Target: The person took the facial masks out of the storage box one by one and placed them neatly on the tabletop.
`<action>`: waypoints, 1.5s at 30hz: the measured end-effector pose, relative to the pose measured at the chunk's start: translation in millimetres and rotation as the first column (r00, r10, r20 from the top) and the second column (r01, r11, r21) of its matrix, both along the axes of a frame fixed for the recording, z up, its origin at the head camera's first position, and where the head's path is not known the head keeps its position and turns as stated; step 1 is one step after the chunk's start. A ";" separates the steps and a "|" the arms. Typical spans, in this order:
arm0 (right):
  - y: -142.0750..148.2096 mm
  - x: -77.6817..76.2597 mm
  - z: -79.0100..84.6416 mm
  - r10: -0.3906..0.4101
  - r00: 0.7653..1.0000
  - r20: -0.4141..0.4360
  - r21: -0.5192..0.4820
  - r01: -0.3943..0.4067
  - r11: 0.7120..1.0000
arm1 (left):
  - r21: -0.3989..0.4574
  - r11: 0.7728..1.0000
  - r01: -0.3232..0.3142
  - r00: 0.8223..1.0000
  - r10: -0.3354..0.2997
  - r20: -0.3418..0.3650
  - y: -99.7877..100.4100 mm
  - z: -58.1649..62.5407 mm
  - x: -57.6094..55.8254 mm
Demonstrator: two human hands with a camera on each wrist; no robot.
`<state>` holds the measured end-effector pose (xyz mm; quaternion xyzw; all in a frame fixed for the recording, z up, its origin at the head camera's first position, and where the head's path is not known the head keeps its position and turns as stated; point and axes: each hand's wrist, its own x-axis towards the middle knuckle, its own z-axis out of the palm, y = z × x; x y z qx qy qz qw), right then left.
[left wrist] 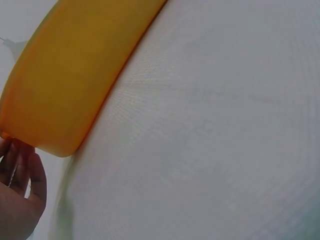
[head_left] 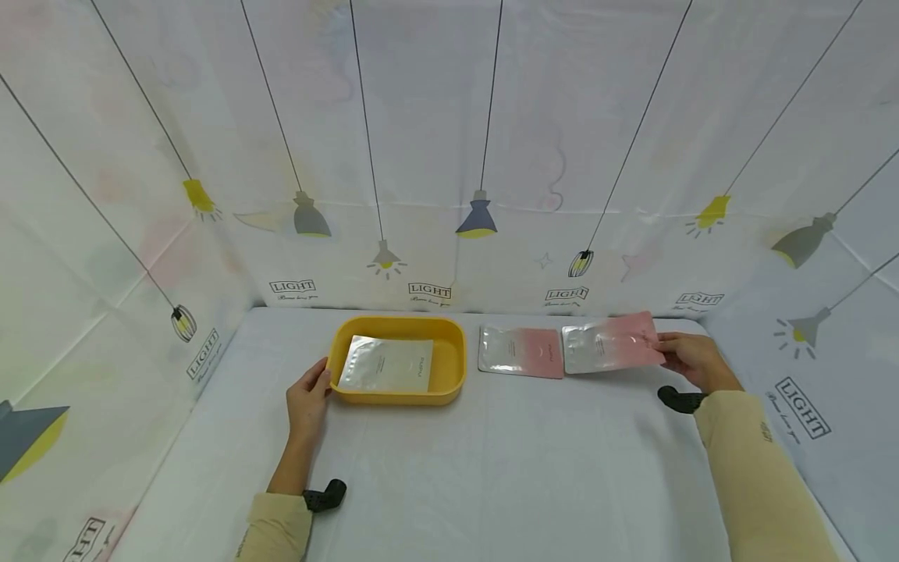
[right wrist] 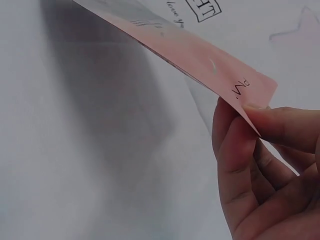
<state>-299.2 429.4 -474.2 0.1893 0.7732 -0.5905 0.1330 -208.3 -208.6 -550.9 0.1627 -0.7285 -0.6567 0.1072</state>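
Note:
At the right, a silver-and-pink sheet mask packet (head_left: 609, 343) is pinched by my right hand (head_left: 691, 361) at its pink end. In the right wrist view, the thumb (right wrist: 280, 125) lies on top of the pink packet (right wrist: 225, 65) and curled fingers are beneath; the held end is raised, with a shadow below. A second silver-and-pink packet (head_left: 521, 351) lies flat just left of it. My left hand (head_left: 307, 398) holds the left end of a yellow tray (head_left: 449, 390), fingertips at its rim. A silver-white packet (head_left: 388, 364) lies inside the tray, towards its left side.
A white cloth covers the table (head_left: 492, 468). Behind it and at both sides hangs a white curtain (head_left: 435, 156) printed with lamps. Each wrist wears a black strap mount, one on the left (head_left: 325, 496) and one on the right (head_left: 680, 400).

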 end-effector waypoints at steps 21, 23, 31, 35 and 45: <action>10.8 -19.9 -73.7 -0.160 0.986 -0.045 0.329 0.165 0.930 | -0.010 1.000 0.008 1.000 -0.008 0.003 -0.5 1.8 0.9; -1.9 -11.6 -59.6 -0.182 0.983 -0.024 0.347 0.178 0.921 | -0.006 1.000 0.007 1.000 -0.007 0.003 -0.2 1.0 0.4; -6.7 -5.6 -51.8 -0.170 0.985 0.032 0.307 0.153 0.939 | -0.007 1.000 0.004 1.000 -0.004 0.011 -0.8 0.3 -0.8; -1.2 -5.0 -55.3 -0.179 0.983 0.046 0.294 0.158 0.943 | -0.014 1.000 0.007 1.000 -0.007 0.019 -1.3 1.2 -1.0; -15.5 5.7 -38.8 -0.208 0.978 -0.032 0.288 0.208 0.935 | -0.005 1.000 0.002 1.000 -0.002 0.018 0.2 2.8 0.6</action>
